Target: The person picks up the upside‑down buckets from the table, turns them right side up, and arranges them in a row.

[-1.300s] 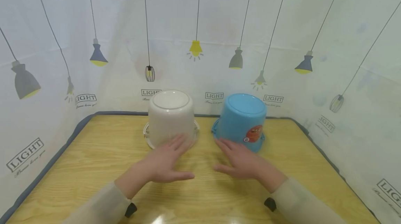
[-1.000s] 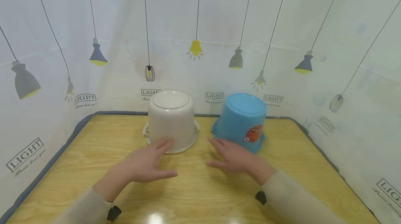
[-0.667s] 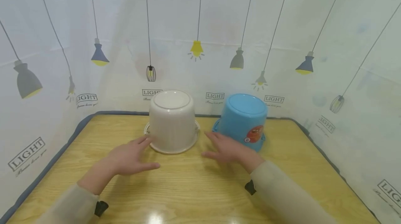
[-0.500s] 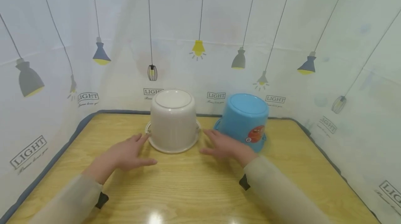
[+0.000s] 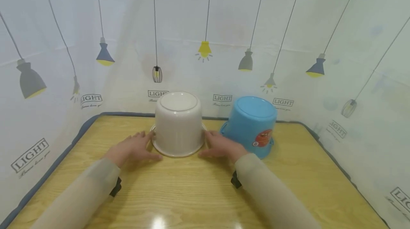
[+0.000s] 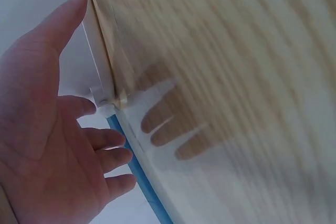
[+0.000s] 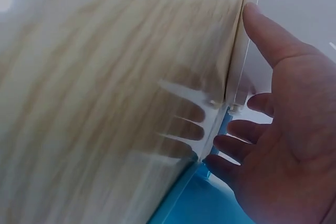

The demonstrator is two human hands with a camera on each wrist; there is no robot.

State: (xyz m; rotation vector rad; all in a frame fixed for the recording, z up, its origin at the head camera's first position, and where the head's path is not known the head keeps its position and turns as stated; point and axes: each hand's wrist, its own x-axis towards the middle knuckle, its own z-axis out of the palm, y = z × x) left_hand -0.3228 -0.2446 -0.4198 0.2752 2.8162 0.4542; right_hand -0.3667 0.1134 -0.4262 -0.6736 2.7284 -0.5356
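Observation:
Upside down on the table stands a white bucket, its rim at the bottom. My left hand is at its left side, fingertips by the rim. On the other side my right hand reaches in between the white bucket and a blue bucket, fingertips at the white rim. Both wrist views show loosely bent fingers and an outstretched thumb close to the white rim; I cannot tell whether they touch it. Neither hand's fingers close round anything. The white bucket's handle is mostly hidden.
The blue bucket, also upside down, carries a round red sticker and stands just right of my right hand. Behind the wooden table hangs a pale curtain printed with lamps, which also lines both sides.
My left hand has moved from in front of the white bucket to its left side. My right hand has shifted left from before the blue bucket to the white one's right side.

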